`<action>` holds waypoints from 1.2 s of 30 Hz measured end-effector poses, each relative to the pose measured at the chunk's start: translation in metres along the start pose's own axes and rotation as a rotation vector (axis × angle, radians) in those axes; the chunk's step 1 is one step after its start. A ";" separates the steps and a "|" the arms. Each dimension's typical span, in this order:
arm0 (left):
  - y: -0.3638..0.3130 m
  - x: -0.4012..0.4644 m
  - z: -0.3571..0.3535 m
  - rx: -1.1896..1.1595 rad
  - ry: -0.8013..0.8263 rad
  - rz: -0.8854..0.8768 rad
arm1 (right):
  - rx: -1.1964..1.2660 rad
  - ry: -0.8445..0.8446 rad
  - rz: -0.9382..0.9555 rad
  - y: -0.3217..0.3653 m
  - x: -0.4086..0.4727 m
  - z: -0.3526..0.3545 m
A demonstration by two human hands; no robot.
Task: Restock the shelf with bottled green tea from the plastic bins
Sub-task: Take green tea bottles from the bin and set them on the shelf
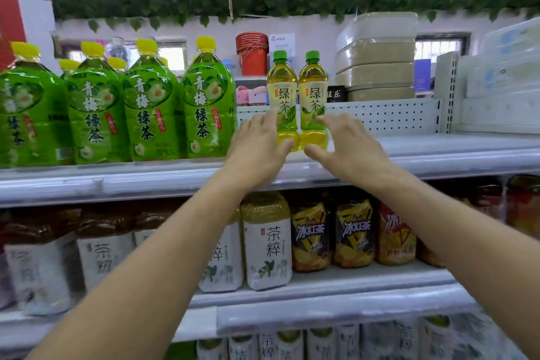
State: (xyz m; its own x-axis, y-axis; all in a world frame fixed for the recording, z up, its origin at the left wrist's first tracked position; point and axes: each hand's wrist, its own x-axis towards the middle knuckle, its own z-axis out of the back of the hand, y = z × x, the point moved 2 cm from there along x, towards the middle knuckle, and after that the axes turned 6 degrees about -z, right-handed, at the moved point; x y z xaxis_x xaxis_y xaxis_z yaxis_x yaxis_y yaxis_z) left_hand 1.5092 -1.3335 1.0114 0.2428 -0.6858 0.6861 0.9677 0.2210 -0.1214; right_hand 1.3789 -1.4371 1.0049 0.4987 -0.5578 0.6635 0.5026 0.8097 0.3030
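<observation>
Left hand (257,152): fingers nearly straight and spread, tips laid against the lower label of the left green tea bottle (282,96), thumb low by its base. Nothing is clasped. Right hand (347,149): fingers likewise extended, tips at the lower label of the right green tea bottle (313,96), thumb stretched toward the base. Touch is likely on both sides, but whether the bottles are pressed or only neared cannot be told for certain.

The two bottles are stood upright, touching side by side, on the top shelf (438,155), just right of the large plum green tea bottles (207,102). Bare shelf is left to their right, as far as the white stacked packs (502,76).

Handling, as judged: filled plastic bottles, moderately heavy for their size, smooth film labels, likely slippery; walls would give slightly under a squeeze. The narrowed waist below the label is judged the best hold, or the shoulder under the cap. Being tall and narrow, they could be tipped by a push applied high.

Count: two small green tea bottles with green caps. Four large yellow-capped bottles in the front row, with more caps seen behind. On the shelf below, white-labelled tea bottles (267,242) at left and iced black tea bottles (353,234) at right. No plastic bins are in view.
</observation>
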 end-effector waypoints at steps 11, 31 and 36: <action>0.042 -0.239 0.030 0.036 -0.280 0.033 | 0.136 -0.199 0.307 0.070 -0.174 -0.048; 0.346 -0.655 0.283 0.290 0.283 0.541 | 0.265 0.372 0.387 0.504 -0.432 -0.241; 0.432 -0.722 0.320 0.248 0.355 0.697 | 0.260 0.507 0.409 0.588 -0.455 -0.295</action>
State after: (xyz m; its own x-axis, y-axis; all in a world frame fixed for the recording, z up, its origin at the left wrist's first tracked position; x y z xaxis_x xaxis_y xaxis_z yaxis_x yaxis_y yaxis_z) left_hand 1.7301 -0.5211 0.6931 0.8300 -0.5043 0.2384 0.5539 0.7956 -0.2455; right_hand 1.6558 -0.7607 0.6795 0.9113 -0.1646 0.3775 0.0511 0.9548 0.2929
